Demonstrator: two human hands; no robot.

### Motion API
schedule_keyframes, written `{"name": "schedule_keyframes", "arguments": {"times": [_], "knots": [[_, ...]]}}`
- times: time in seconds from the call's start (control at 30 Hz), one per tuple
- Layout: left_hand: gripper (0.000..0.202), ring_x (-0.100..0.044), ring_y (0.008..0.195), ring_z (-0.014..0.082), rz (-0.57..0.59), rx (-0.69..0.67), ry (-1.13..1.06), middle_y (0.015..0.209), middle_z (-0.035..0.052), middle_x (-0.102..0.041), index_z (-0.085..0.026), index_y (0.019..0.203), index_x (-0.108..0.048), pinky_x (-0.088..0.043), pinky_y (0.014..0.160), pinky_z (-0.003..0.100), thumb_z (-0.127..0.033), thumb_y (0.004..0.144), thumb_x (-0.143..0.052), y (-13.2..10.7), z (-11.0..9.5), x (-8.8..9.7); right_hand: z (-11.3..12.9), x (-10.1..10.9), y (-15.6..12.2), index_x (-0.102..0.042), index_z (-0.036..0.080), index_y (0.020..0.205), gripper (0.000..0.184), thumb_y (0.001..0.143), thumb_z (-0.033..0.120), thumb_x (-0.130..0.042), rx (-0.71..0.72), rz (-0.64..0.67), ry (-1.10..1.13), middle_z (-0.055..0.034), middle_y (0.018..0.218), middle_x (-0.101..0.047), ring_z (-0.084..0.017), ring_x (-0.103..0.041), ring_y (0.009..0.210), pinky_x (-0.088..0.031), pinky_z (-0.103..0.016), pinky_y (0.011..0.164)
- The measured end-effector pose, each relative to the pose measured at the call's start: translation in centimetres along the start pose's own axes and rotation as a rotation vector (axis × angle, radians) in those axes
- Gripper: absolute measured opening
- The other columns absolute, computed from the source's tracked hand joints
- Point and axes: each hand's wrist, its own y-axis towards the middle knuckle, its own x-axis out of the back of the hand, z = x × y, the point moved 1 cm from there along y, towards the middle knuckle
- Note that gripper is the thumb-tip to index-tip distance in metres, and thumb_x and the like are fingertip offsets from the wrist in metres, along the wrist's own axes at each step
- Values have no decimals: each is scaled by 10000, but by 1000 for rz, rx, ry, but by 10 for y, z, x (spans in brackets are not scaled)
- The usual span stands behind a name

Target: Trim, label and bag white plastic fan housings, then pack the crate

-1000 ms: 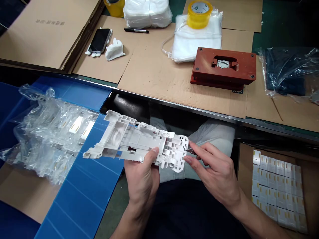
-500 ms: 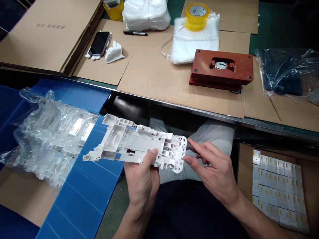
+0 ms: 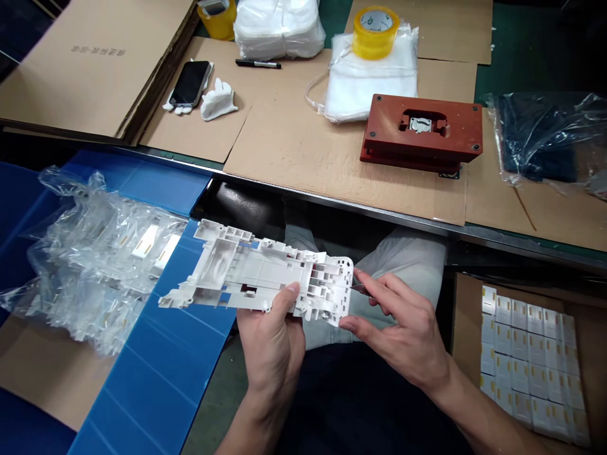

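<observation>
A white molded plastic frame point(image 3: 270, 272), full of slots and ribs, lies tilted above my lap. My left hand point(image 3: 275, 335) grips its near edge, thumb on top and fingers underneath. At the frame's rounded right end is my right hand point(image 3: 403, 322), its fingers bent around a thin metal blade point(image 3: 359, 288) whose tip meets the end's rim. Most of that tool is hidden by the fingers. The right thumb touches the near corner of the frame, apart from the index finger, which rests by the rim.
A blue bin edge point(image 3: 165, 354) and bagged white parts point(image 3: 104, 253) are on the left. On the cardboard-covered bench point(image 3: 303, 151) sit a red fixture point(image 3: 427, 148), tape point(image 3: 375, 41), a phone point(image 3: 191, 83) and gloves point(image 3: 218, 101). White parts in rows point(image 3: 533, 360) lie at lower right.
My right thumb has slid toward me along the frame's end, opening its gap from the index finger. The frame's right end has tilted slightly; my left hand keeps its grip.
</observation>
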Motion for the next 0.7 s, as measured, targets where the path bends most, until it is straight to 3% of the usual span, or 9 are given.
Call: {"name": "schedule_keyframes", "arguments": {"times": [0.57,0.7], "knots": [[641,-508,1375,291,-19,-24,-10,1382,24,-640,-299,1314,-619,-406,1175,429,-56,737,-757,-1,0,0,1,-7,-5,-744,100,1150,400,861,376,-739,83,-73,-50,-49,744,-601,-121,-543,624,-461,-269,555],[604,-497,1383,285,-22,-37,-11,1397,14,-626,-287,1277,-640,-425,1159,416,-22,741,-723,1,2,2,0,-7,-5,-774,118,1034,355,858,422,-731,135,-20,-13,-30,685,-580,-115,-507,588,-434,-275,540]]}}
